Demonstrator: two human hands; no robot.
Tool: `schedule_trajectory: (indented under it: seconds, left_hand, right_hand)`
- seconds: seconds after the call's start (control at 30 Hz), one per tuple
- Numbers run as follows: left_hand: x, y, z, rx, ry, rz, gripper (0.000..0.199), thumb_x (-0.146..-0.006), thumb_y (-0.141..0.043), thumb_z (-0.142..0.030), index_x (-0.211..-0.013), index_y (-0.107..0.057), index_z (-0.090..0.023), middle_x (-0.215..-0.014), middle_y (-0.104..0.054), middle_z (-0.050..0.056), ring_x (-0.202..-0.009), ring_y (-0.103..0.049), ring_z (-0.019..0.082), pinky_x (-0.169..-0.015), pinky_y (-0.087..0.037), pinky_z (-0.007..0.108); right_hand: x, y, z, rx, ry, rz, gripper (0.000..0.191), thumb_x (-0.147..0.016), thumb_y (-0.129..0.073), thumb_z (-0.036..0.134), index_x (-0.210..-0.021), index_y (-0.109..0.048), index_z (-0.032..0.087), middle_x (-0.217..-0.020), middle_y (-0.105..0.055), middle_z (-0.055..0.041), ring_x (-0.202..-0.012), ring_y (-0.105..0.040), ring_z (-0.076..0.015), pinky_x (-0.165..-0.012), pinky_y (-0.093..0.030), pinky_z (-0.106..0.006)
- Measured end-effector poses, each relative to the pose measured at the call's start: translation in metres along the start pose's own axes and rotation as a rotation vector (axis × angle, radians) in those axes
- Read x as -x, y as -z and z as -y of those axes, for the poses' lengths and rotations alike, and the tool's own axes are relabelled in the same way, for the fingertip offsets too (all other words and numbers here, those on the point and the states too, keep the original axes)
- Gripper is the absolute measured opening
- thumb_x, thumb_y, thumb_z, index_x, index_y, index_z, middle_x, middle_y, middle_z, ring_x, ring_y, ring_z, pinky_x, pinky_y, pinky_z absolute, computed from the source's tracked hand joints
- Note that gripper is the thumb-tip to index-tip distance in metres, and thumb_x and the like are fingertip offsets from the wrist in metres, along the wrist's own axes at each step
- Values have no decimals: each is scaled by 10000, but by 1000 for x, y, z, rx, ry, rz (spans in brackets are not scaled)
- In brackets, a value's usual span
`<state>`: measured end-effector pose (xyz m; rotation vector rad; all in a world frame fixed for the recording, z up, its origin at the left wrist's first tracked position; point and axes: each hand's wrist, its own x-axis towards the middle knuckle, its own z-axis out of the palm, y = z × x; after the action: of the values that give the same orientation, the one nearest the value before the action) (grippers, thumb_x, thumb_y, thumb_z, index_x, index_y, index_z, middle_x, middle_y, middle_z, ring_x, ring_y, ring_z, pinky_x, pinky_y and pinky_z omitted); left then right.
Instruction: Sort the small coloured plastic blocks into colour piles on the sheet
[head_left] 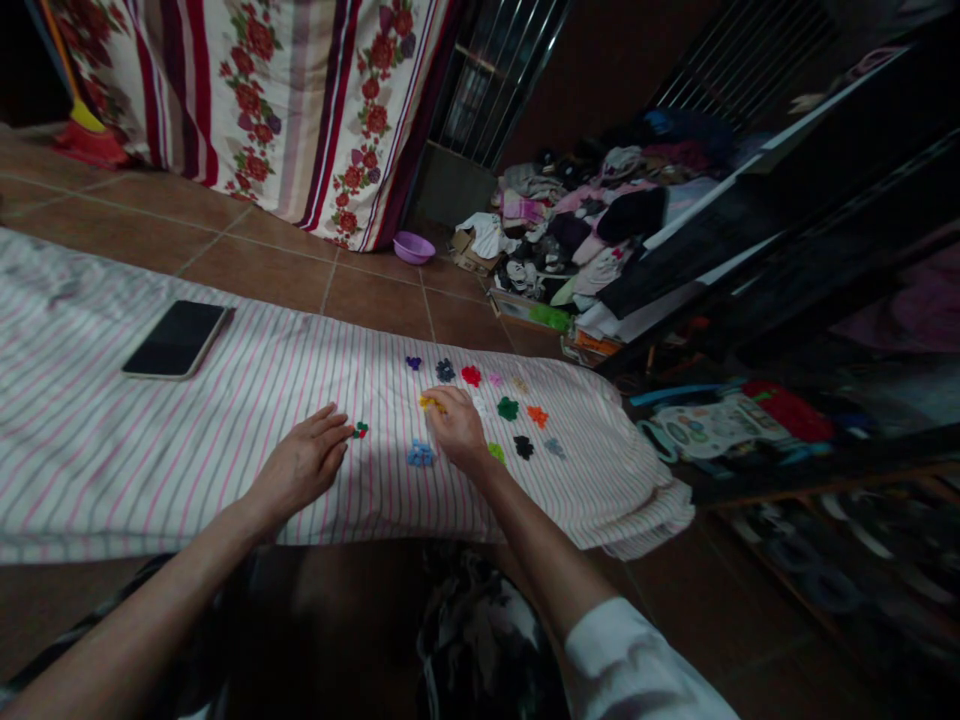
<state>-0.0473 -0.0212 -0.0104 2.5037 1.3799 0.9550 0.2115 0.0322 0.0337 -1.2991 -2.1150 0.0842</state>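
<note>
My left hand [304,460] was palm down, with its fingers stretched out and close together. The fingertips were right at a little bunch of red and green plastic bits [361,430]. I could not tell if they were pinching it. My left arm was bare and slanted in from the bottom corner.

My right hand [457,425] was bent down at the wrist, with the fingers curled in narrow. The tips were on a small pile of bright yellow bits [428,402], but I could not tell if they had hold of one. My white cloth sleeve [637,650] sat near the elbow.

The yellow pile was on a long white cloth with pink and grey stripes [262,400], above a light blue pile of small bits [420,454].

On the brown tile floor [367,295] sat a round purple bowl [414,248]. Its inside looked purple too. Just beside it was a brown cardboard box [471,258], with a crumpled white cloth [487,235] on it.
</note>
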Motion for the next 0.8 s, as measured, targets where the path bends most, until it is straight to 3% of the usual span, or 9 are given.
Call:
schedule_trajectory:
  seconds: [0.13,0.3,0.57,0.8]
  left_hand:
    - [1,3,0,-5,13,4,348,-925,-383,-254,-1106,-657,-137,-1226,-629,117,-1282,-459,287,-1055,-428,482]
    - [2,9,-1,-2,19,16,347,-908,-394,-241,-1107,-658,-134,-1208,-642,112,-1281,-460,291,-1049,-437,480]
    - [3,9,-4,2,-79,59,353,-855,-411,-165,-1121,-639,-127,-1209,-644,112,-1263,-482,264,-1084,-397,487]
    - [6,3,-3,-6,-66,43,406,-852,-422,-165,-1228,-576,-153,-1261,-616,88,-1295,-445,270,-1078,-402,491]
  right_hand:
    - [2,-24,27,-64,78,105,259,-838,-460,129,-971,-674,186,-953,-681,-62,-927,-584,-194,-886,-444,-350]
    - [4,-45,41,-72,142,204,267,-850,-454,107,-979,-671,195,-948,-691,-52,-917,-587,-187,-871,-432,-346]
    - [2,-55,49,-21,161,279,208,-863,-482,116,-928,-663,194,-905,-678,-49,-878,-569,-189,-849,-413,-333]
    - [1,-58,55,21,123,281,207,-864,-460,112,-898,-641,208,-883,-661,-31,-870,-552,-190,-830,-406,-331]
